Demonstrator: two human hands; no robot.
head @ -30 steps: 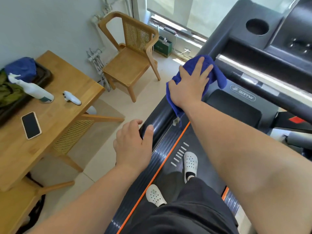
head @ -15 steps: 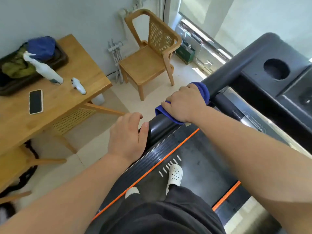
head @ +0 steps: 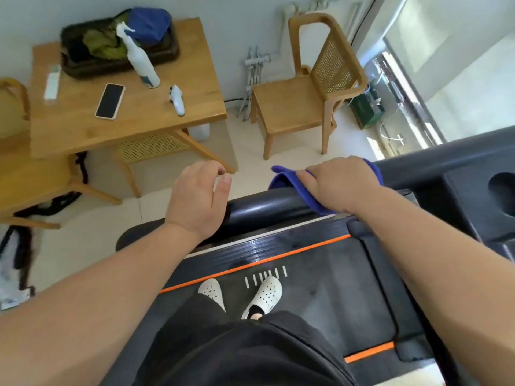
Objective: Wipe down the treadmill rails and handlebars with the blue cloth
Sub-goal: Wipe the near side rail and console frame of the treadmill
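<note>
The black handlebar (head: 262,208) of the treadmill runs across the middle of the head view. My right hand (head: 337,183) grips the blue cloth (head: 284,181), which is wrapped over the bar. My left hand (head: 196,196) hovers at the bar's free end, fingers curled and slightly apart, holding nothing. The black belt (head: 334,277) with orange stripes lies below, with my two white shoes on it.
A wooden table (head: 83,126) at upper left carries a spray bottle (head: 139,58), a phone (head: 110,100), a small white device (head: 177,100) and a dark tray (head: 83,68) of cloths. A wooden chair (head: 303,93) stands behind the bar. The console's cup holder (head: 501,190) is at right.
My right hand has slid the blue cloth down the handlebar toward its free end. My left hand has lifted off the bar end. The camera has swung left.
</note>
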